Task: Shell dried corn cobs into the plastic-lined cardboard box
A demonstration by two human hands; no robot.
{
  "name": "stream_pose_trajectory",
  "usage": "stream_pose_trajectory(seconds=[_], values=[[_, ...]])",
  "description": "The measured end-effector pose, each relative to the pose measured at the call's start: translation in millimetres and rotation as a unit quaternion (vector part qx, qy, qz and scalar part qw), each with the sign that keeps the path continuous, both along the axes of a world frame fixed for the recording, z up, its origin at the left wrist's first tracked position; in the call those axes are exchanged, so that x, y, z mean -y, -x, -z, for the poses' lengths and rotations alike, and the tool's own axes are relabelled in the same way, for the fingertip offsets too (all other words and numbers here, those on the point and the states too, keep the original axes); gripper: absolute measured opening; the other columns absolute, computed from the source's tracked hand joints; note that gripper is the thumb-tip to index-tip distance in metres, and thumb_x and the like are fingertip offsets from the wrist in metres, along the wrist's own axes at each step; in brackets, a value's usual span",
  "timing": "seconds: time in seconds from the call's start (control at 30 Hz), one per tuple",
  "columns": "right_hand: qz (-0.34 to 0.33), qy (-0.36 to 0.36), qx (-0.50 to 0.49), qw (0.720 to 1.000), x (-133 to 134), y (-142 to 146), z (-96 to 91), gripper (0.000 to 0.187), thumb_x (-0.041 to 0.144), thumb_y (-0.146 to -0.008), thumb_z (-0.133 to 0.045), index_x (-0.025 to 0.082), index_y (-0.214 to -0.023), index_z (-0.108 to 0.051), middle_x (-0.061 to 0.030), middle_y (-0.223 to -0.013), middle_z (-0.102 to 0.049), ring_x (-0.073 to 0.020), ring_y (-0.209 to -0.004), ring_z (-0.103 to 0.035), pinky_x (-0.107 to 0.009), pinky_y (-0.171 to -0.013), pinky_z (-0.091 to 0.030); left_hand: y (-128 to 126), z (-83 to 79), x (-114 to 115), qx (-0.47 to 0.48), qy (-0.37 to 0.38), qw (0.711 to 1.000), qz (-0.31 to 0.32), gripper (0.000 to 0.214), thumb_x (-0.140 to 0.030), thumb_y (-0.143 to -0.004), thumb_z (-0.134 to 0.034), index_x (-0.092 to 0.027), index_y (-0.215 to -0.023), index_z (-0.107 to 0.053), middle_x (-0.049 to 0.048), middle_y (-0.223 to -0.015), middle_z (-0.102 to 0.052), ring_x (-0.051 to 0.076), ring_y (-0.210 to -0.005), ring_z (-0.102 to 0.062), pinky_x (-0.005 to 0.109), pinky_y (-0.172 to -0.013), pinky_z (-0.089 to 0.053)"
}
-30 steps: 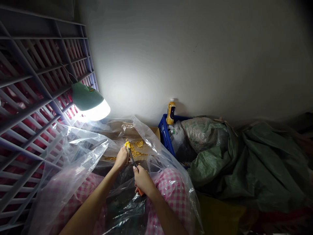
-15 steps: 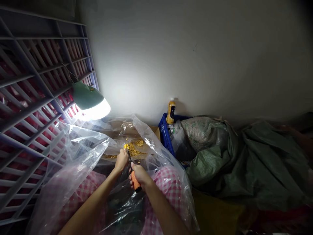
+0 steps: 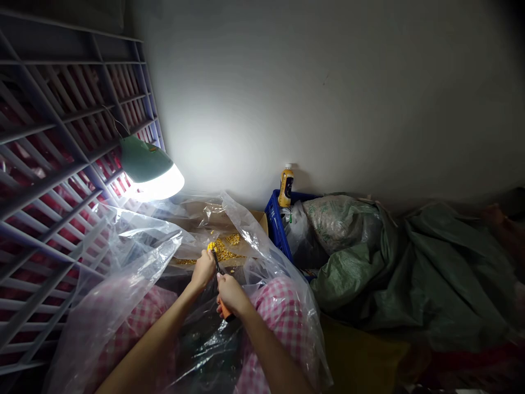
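Note:
My left hand [image 3: 202,270] is closed around a small yellow piece of corn [image 3: 211,247], held over a cardboard box [image 3: 213,225]. My right hand [image 3: 231,294] grips a tool with an orange handle [image 3: 224,311] and a thin dark blade [image 3: 216,261] whose tip meets the corn. Loose yellow kernels [image 3: 228,251] lie in the box just beyond my hands. Clear plastic sheeting [image 3: 135,257] covers my lap and pink checked trousers [image 3: 283,306].
A green lamp [image 3: 150,169] shines from the left beside a slatted rack [image 3: 49,164]. A blue crate [image 3: 276,223] with a yellow bottle [image 3: 286,186] stands by the wall. Green sacks [image 3: 410,268] fill the right side.
My right hand pulled the tool back toward me and turned it, so the orange handle shows below my fist. The left hand has dropped slightly with the corn.

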State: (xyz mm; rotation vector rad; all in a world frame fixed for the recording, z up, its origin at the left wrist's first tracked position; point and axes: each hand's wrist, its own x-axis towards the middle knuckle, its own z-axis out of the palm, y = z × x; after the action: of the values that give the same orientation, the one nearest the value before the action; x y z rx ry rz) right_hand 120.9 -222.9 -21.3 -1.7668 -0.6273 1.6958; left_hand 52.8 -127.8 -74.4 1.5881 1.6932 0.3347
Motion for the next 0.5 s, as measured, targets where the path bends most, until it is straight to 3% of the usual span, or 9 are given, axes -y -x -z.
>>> stream_pose_trajectory(seconds=[0.1, 0.23, 0.33, 0.5], values=[[0.017, 0.008, 0.015, 1.000, 3, 2, 1.0, 0.020, 0.033, -0.092, -0.027, 0.020, -0.082, -0.038, 0.0084, -0.046, -0.036, -0.0079, -0.028, -0.034, -0.021, -0.037, -0.036, 1, 0.3, -1, 0.011, 0.000, 1.000, 0.003, 0.038, -0.039, -0.086, -0.020, -0.014, -0.090, -0.048, 0.0228, -0.090, -0.064, 0.030, -0.084, -0.062, 0.036, -0.069, -0.042], [0.005, 0.029, -0.054, 0.998, -4, -7, -7.1, 0.034, 0.035, -0.093, -0.017, 0.019, -0.073, -0.039, 0.0068, -0.047, -0.037, -0.0056, -0.030, -0.034, -0.018, -0.037, -0.036, 0, 1.9, -1, 0.037, 0.003, 0.999, -0.007, 0.035, -0.038, -0.086, -0.023, -0.014, -0.087, -0.048, 0.0204, -0.085, -0.064, 0.030, -0.082, -0.061, 0.036, -0.068, -0.042], [0.017, 0.016, -0.072, 0.997, -12, -11, -12.2, 0.037, 0.035, -0.093, -0.015, 0.017, -0.071, -0.039, 0.0072, -0.047, -0.036, -0.0035, -0.030, -0.032, -0.015, -0.036, -0.034, -5, 1.1, 1, 0.081, 0.014, 0.997, -0.007, 0.035, -0.035, -0.087, -0.022, -0.016, -0.077, -0.049, 0.0126, -0.073, -0.063, 0.024, -0.071, -0.061, 0.031, -0.062, -0.043], [0.068, -0.035, -0.002, 0.997, -11, -4, -13.0, 0.028, 0.039, -0.092, -0.018, 0.021, -0.080, -0.035, 0.0081, -0.046, -0.039, -0.0074, -0.028, -0.037, -0.018, -0.032, -0.035, -6, -3.5, -2, 0.162, 0.024, 0.986, -0.016, 0.041, -0.040, -0.087, -0.018, -0.017, -0.072, -0.049, 0.0026, -0.057, -0.056, 0.017, -0.052, -0.056, 0.026, -0.050, -0.042]])
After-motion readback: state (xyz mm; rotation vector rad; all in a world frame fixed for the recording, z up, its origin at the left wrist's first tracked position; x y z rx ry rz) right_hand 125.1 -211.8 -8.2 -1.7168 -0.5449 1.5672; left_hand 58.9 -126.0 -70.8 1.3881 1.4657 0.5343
